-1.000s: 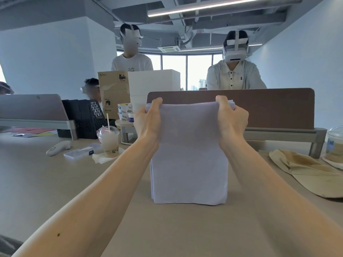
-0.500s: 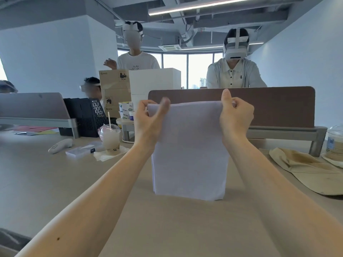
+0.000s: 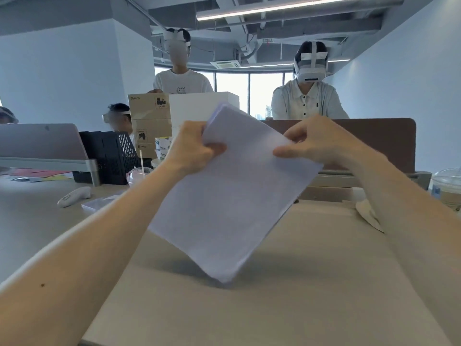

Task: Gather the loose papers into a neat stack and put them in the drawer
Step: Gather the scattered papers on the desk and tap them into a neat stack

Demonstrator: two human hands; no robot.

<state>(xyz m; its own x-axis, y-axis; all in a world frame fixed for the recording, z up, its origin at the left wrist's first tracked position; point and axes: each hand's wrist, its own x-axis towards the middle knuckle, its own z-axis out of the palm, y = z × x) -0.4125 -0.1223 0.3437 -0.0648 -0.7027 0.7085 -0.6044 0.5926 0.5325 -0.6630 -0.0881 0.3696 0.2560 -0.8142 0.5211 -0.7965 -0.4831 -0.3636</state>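
A stack of white papers [image 3: 232, 196] hangs tilted above the beige desk [image 3: 287, 295], one corner pointing down close to the desk surface. My left hand [image 3: 193, 148] grips the stack's upper left edge, fingers curled around it. My right hand [image 3: 311, 142] pinches the upper right edge between thumb and fingers. The sheets look roughly aligned. No drawer is in view.
A lidded cup with a straw [image 3: 139, 174], a white controller [image 3: 73, 196] and a flat white box [image 3: 99, 203] lie at the left. A black mesh organiser [image 3: 112, 156] and cardboard boxes [image 3: 149, 126] stand behind. A tan cap [image 3: 369, 216] and a lidded cup [image 3: 446, 188] sit at the right. Three people are beyond the brown divider [image 3: 361, 143].
The stack stood upright on its bottom edge on the desk; now it is lifted and rotated so one corner points down. Both hands shifted their grip along the top edges.
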